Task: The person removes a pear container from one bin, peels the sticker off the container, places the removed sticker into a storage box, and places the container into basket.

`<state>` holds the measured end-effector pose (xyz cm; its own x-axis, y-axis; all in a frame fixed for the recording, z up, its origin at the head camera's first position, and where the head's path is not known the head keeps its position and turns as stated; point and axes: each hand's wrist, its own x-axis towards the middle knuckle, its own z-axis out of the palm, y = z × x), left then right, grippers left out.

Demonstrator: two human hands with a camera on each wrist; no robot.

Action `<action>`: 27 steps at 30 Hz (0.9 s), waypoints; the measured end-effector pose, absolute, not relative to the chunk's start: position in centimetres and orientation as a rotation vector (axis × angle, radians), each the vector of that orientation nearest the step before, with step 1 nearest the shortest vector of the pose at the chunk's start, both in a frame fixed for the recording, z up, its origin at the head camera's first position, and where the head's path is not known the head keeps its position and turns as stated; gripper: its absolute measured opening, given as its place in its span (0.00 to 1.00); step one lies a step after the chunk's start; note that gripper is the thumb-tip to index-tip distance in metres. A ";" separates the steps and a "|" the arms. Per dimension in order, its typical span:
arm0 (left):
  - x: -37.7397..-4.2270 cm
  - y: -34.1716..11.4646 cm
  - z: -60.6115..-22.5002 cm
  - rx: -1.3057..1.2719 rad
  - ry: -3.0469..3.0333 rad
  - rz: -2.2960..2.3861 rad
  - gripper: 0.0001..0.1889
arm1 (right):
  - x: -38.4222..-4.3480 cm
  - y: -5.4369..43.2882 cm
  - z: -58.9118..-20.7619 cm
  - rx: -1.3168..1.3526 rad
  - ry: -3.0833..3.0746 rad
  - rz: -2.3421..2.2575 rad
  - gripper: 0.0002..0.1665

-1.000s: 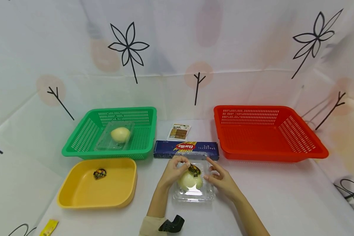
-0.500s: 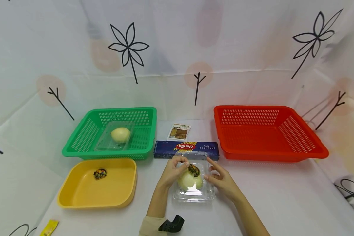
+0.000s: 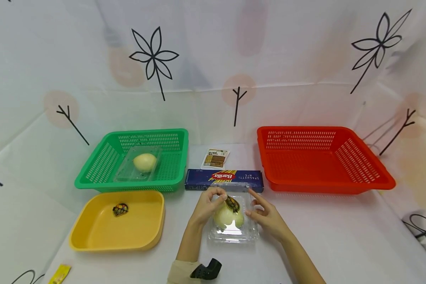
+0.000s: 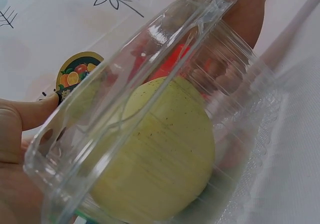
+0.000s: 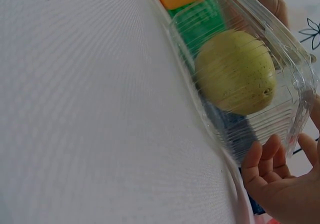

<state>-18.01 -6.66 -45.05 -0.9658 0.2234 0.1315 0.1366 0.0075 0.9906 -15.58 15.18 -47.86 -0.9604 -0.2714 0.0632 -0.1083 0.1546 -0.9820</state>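
A clear plastic clamshell box (image 3: 248, 235) stands on the table in front of me, lid closed, with a round, speckled yellow-green fruit (image 5: 235, 72) inside. My left hand (image 3: 205, 208) pinches an oval dark sticker (image 3: 233, 204) by its edge over the lid. Printed fruit shows on the sticker (image 4: 74, 75) in the left wrist view, with the left thumb (image 4: 37, 113) at its lower edge. At the box's right side, my right hand (image 3: 271, 219) steadies it, thumb and index finger spread along the rim. Curled right fingers (image 5: 267, 164) lie against its wall in the right wrist view.
Behind the box lie a blue spaghetti box (image 3: 198, 179) and printed packets (image 3: 214, 158). A green basket (image 3: 174, 182) at left holds another boxed fruit (image 3: 144, 162). Before it stands a yellow tray (image 3: 135, 232) with a similar sticker (image 3: 120, 209). A red basket (image 3: 305, 185) is right.
The sticker in my left hand has turned a little and shifted slightly to the left with the fingertips. The right hand and the box have stayed in place.
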 end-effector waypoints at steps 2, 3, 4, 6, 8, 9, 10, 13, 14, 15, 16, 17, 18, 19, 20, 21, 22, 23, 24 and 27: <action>-18.0 -6.7 -45.1 0.395 2.188 2.134 0.10 | -15.6 15.2 -47.9 -0.374 2.288 -1.923 0.40; -18.0 -6.7 -45.1 0.395 2.186 2.138 0.10 | -15.6 15.2 -47.9 -0.376 2.287 -1.923 0.40; -18.0 -6.7 -45.1 0.395 2.189 2.137 0.10 | -15.7 15.2 -47.9 -0.375 2.283 -1.925 0.40; -18.1 -6.8 -45.1 0.398 2.182 2.141 0.10 | -15.7 15.2 -48.0 -0.378 2.282 -1.927 0.40; -18.1 -6.9 -45.1 0.400 2.163 2.155 0.10 | -15.7 15.3 -48.0 -0.384 2.280 -1.931 0.40; -18.1 -6.9 -45.2 0.386 2.135 2.178 0.08 | -15.7 15.3 -48.0 -0.385 2.277 -1.934 0.40; -18.2 -7.0 -45.2 0.365 2.095 2.215 0.07 | -15.7 15.3 -48.0 -0.385 2.271 -1.938 0.40; -18.2 -7.4 -45.4 0.287 1.909 2.368 0.04 | -15.7 15.4 -48.0 -0.382 2.251 -1.949 0.40; -18.2 -7.6 -45.5 0.264 1.846 2.416 0.06 | -15.6 15.4 -48.1 -0.385 2.248 -1.949 0.40; -18.2 -7.7 -45.7 0.240 1.794 2.454 0.08 | -15.6 15.4 -48.0 -0.376 2.246 -1.946 0.40; -18.1 -7.8 -45.7 0.231 1.756 2.484 0.09 | -15.6 15.4 -48.0 -0.366 2.243 -1.944 0.41; -18.0 -7.9 -45.8 0.223 1.732 2.498 0.10 | -15.6 15.4 -48.0 -0.362 2.241 -1.944 0.41; -18.0 -7.9 -45.8 0.217 1.722 2.503 0.11 | -15.5 15.4 -47.9 -0.357 2.240 -1.945 0.41; -17.9 -7.9 -45.8 0.216 1.721 2.501 0.11 | -15.5 15.4 -47.9 -0.360 2.243 -1.946 0.41; -17.9 -7.9 -45.8 0.214 1.728 2.500 0.10 | -15.4 15.4 -47.8 -0.359 2.243 -1.949 0.41; -17.8 -7.8 -45.7 0.208 1.733 2.499 0.10 | -15.4 15.4 -47.8 -0.356 2.245 -1.951 0.41; -17.8 -7.8 -45.6 0.206 1.743 2.494 0.10 | -15.4 15.4 -47.8 -0.362 2.245 -1.955 0.41; -17.7 -7.8 -45.5 0.206 1.758 2.484 0.09 | -15.4 15.4 -47.8 -0.370 2.245 -1.960 0.40; -17.6 -7.8 -45.4 0.213 1.769 2.479 0.08 | -15.5 15.4 -47.8 -0.372 2.248 -1.960 0.40; -17.3 -7.9 -45.3 0.225 1.805 2.467 0.08 | -15.6 15.3 -47.9 -0.376 2.251 -1.958 0.40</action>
<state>-17.33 -7.91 -45.30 -0.9863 0.1477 0.0734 0.0252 -0.3043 0.9522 -15.56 15.34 -47.93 -0.9598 -0.2739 0.0617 -0.0990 0.1248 -0.9872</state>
